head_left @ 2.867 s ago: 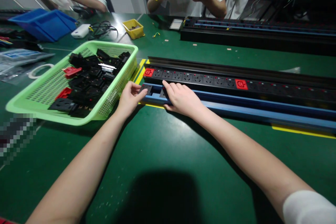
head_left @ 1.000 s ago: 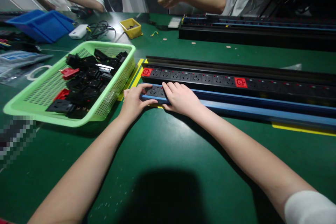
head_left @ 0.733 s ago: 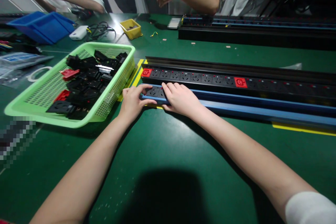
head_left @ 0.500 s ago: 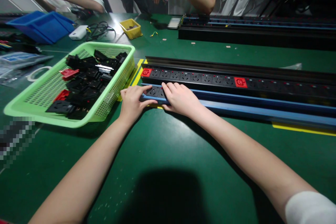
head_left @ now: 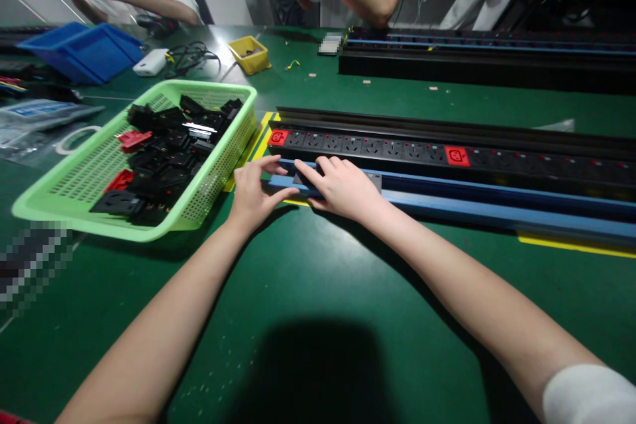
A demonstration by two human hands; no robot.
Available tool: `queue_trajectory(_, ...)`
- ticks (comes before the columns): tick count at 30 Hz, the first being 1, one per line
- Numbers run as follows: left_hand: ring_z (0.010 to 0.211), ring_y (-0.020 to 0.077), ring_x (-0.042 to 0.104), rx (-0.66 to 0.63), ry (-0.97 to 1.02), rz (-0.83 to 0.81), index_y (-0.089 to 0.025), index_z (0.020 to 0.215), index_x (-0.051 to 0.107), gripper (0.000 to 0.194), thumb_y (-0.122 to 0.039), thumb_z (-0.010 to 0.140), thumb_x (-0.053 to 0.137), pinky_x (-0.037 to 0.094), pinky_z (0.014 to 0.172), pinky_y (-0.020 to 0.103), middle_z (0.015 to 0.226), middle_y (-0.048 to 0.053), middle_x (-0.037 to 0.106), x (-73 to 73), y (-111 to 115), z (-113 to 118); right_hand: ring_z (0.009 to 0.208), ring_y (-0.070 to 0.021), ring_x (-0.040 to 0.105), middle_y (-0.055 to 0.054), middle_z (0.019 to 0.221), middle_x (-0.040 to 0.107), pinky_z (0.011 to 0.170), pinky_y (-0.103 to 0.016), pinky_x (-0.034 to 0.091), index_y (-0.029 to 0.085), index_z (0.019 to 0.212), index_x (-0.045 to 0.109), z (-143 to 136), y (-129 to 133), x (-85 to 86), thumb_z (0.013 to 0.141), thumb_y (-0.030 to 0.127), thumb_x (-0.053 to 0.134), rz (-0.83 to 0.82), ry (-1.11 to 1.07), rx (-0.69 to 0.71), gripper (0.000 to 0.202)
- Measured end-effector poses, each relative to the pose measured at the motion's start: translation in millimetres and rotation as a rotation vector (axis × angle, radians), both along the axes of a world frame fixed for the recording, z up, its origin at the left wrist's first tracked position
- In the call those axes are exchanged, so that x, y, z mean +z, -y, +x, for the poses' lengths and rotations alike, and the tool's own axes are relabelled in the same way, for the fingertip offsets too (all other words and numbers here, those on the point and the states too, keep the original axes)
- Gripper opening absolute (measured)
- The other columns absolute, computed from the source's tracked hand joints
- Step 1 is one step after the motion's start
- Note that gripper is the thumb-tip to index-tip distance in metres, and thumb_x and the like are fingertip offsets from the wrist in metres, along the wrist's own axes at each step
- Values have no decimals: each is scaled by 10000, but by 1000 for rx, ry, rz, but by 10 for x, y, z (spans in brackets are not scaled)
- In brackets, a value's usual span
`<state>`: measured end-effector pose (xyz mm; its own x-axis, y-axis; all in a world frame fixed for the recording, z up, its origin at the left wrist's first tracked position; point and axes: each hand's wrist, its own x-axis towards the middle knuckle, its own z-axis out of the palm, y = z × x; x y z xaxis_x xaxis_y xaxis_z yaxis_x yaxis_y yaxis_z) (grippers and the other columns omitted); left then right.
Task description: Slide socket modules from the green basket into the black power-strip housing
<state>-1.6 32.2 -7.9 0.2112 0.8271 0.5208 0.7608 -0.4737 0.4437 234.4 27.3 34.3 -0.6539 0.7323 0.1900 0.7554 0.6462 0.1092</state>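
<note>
A long blue metal rail [head_left: 497, 209] lies along the near side of a black power strip. Its left end sits between the thumb and fingers of my left hand [head_left: 251, 192], which spans the rail from front edge to back. Inside the rail's channel is a black socket module [head_left: 375, 180], mostly covered by my right hand [head_left: 342, 187]. My right fingers rest over the module, the index finger reaching to its left end and the thumb at the rail's front edge. Behind them, the black power strip [head_left: 377, 146] carries a row of black sockets and red ones.
A green basket [head_left: 199, 215] of black and red socket parts stands left of my hands. Farther back are a blue bin [head_left: 94, 53], a small yellow box [head_left: 251, 61], a coiled cable [head_left: 191, 59] and another long strip [head_left: 472, 69]. People are across the table.
The socket module has slid right along the rail, baring the channel at its left end. My right hand stays over it, its index finger now stretched further left; my left hand has barely moved.
</note>
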Motion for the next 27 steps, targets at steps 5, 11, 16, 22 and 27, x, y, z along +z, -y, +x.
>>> queue_trajectory(5, 996, 224, 704, 33, 256, -7, -195, 1275, 528, 420, -517, 1016, 454, 504, 943, 397, 991, 67, 727, -1, -42, -15, 1112, -326, 569, -188, 1328, 588, 855, -381, 419, 369, 1618, 301, 19, -6, 12, 1004, 462, 577, -11, 31, 21, 679)
queue_trajectory(11, 901, 210, 705, 36, 253, -71, -194, 1227, 562, 369, -484, 1016, 473, 530, 877, 376, 914, 55, 721, -11, -62, -17, 1119, -325, 580, -179, 1301, 591, 845, -369, 417, 350, 1566, 399, 21, -13, 9, 994, 440, 598, 5, 5, 30, 612)
queue_trajectory(16, 880, 213, 691, 1, 182, -76, -197, 1211, 603, 338, -452, 1020, 491, 509, 853, 372, 894, 51, 721, -4, -37, -6, 1067, -320, 596, -175, 1224, 617, 825, -364, 425, 225, 1389, 544, 4, 1, 13, 964, 421, 630, 4, -10, 13, 475)
queue_trajectory(22, 865, 211, 676, -26, 140, -49, -196, 1185, 617, 304, -422, 1017, 503, 490, 857, 370, 893, 45, 715, 1, -41, 5, 1058, -334, 604, -184, 1211, 620, 813, -372, 430, 181, 1296, 562, -18, 0, 8, 967, 415, 598, 3, -13, 3, 405)
queue_trajectory(27, 966, 262, 655, 100, -11, 76, -190, 1139, 628, 256, -369, 980, 537, 455, 913, 423, 975, 79, 716, -14, -31, 11, 1055, -319, 593, -178, 1207, 619, 814, -365, 420, 183, 1276, 568, -17, 10, 18, 968, 415, 597, 3, -11, -2, 387)
